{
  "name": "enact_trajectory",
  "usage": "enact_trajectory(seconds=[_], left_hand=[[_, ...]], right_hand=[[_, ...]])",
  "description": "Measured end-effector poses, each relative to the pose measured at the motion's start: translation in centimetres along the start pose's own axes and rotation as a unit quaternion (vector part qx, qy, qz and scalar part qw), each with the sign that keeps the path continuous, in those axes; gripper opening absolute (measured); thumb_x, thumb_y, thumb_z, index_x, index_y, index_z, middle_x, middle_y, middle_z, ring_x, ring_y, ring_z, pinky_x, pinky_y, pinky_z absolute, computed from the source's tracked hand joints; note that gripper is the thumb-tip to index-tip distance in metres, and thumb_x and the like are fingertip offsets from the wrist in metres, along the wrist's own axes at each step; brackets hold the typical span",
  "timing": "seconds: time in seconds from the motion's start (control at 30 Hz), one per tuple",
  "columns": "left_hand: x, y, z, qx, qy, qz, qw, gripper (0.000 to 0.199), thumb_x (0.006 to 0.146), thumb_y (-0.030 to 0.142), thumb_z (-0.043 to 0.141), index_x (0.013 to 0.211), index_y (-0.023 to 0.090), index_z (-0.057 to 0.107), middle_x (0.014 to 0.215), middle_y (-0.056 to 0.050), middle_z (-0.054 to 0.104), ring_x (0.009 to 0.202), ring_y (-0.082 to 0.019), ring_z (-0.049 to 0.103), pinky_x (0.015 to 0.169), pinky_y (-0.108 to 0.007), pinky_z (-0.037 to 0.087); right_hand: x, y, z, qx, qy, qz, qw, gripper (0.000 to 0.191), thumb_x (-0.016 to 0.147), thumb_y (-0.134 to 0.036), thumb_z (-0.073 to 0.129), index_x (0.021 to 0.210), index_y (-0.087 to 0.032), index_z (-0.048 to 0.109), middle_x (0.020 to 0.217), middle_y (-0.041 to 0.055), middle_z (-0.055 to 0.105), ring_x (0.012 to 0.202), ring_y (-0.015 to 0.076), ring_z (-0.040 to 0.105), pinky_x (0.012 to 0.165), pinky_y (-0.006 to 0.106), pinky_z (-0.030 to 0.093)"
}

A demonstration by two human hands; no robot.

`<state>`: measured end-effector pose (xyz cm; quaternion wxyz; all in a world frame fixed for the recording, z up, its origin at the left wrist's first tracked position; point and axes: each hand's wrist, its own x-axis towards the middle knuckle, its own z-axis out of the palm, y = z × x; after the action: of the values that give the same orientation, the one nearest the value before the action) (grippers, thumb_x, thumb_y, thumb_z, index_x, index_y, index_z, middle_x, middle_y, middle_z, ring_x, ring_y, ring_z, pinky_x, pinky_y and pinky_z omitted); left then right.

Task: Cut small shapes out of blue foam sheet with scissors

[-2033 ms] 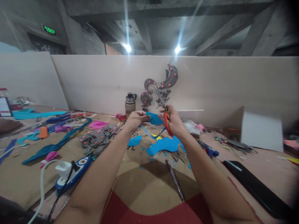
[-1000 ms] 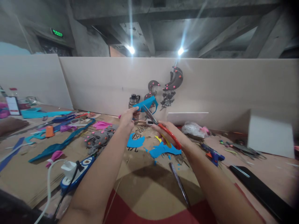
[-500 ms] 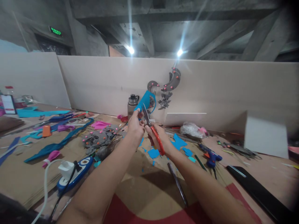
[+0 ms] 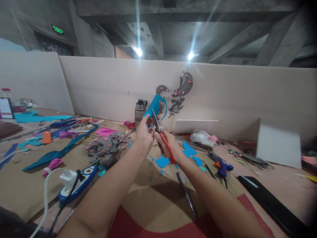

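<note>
Pinched in my left hand (image 4: 145, 134) is a piece of blue felt (image 4: 154, 105), raised above the table, with a thin curved strip hanging off its right side. My right hand (image 4: 170, 142) grips red-handled scissors (image 4: 167, 148) by the handles, and their blades point up against the felt. How far the blades are apart is hard to see. Blue scraps (image 4: 162, 161) lie on the table under my hands. A grey water bottle (image 4: 140, 110) stands behind my left hand.
Grey crescent ornaments (image 4: 184, 84) with pink dots hang by the white board. A grey dotted bundle (image 4: 105, 145), a power strip (image 4: 81, 181) and a teal strip (image 4: 59, 152) lie left. Rightward are a blue glue gun (image 4: 223, 167), a pen (image 4: 187, 195) and a black slab (image 4: 269, 201).
The felt's thin strip bows out slightly farther to the right. Both hands keep nearly the same place and hold. The camera view has shifted a little.
</note>
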<state>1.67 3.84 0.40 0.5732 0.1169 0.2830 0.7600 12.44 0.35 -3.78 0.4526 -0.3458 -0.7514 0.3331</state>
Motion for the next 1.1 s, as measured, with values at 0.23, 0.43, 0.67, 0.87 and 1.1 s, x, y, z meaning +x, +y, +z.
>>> enact_trajectory(seconds=[0.23, 0.43, 0.67, 0.87, 1.1], left_hand=[[-0.6, -1.2, 0.4, -0.016, -0.014, 0.002, 1.000, 0.010, 0.075, 0.020, 0.066, 0.069, 0.017, 0.059, 0.061, 0.003, 0.060, 0.051, -0.008, 0.053, 0.055, -0.022, 0.043], [-1.2, -1.8, 0.5, -0.042, -0.031, -0.017, 0.998, 0.010, 0.076, 0.019, 0.065, 0.068, 0.016, 0.060, 0.061, 0.003, 0.061, 0.053, -0.009, 0.055, 0.061, -0.024, 0.047], [-0.8, -2.1, 0.4, -0.044, -0.048, 0.005, 0.998, 0.011, 0.072, 0.020, 0.069, 0.069, 0.016, 0.059, 0.062, 0.003, 0.062, 0.054, -0.008, 0.055, 0.061, -0.024, 0.047], [-1.1, -2.1, 0.5, -0.053, -0.036, -0.007, 0.998, 0.011, 0.075, 0.018, 0.067, 0.068, 0.016, 0.059, 0.060, 0.003, 0.061, 0.054, -0.009, 0.054, 0.061, -0.024, 0.047], [-1.4, -1.9, 0.6, -0.056, -0.039, -0.017, 0.998, 0.013, 0.078, 0.017, 0.064, 0.067, 0.016, 0.058, 0.060, 0.003, 0.059, 0.052, -0.008, 0.053, 0.059, -0.023, 0.045]], right_hand=[[0.2, 0.4, -0.1, -0.016, 0.026, 0.000, 1.000, 0.040, 0.092, -0.058, 0.047, 0.096, -0.020, 0.057, 0.051, -0.0056, 0.047, 0.043, 0.0105, 0.044, 0.045, 0.022, 0.039], [0.1, 0.4, -0.1, -0.003, 0.053, 0.011, 0.999, 0.038, 0.091, -0.057, 0.051, 0.097, -0.019, 0.057, 0.053, -0.0061, 0.048, 0.042, 0.0097, 0.044, 0.044, 0.021, 0.038], [0.0, 0.1, -0.3, -0.017, 0.064, 0.010, 0.998, 0.038, 0.089, -0.055, 0.053, 0.100, -0.019, 0.059, 0.054, -0.0057, 0.048, 0.043, 0.0101, 0.043, 0.044, 0.022, 0.039], [0.0, -0.2, -0.3, -0.034, 0.068, 0.003, 0.997, 0.039, 0.090, -0.055, 0.050, 0.101, -0.019, 0.060, 0.055, -0.0048, 0.048, 0.045, 0.0114, 0.044, 0.045, 0.022, 0.039], [-0.1, -0.3, -0.3, -0.037, 0.068, 0.007, 0.997, 0.037, 0.091, -0.052, 0.051, 0.104, -0.019, 0.061, 0.054, -0.0048, 0.047, 0.047, 0.0128, 0.045, 0.048, 0.023, 0.040]])
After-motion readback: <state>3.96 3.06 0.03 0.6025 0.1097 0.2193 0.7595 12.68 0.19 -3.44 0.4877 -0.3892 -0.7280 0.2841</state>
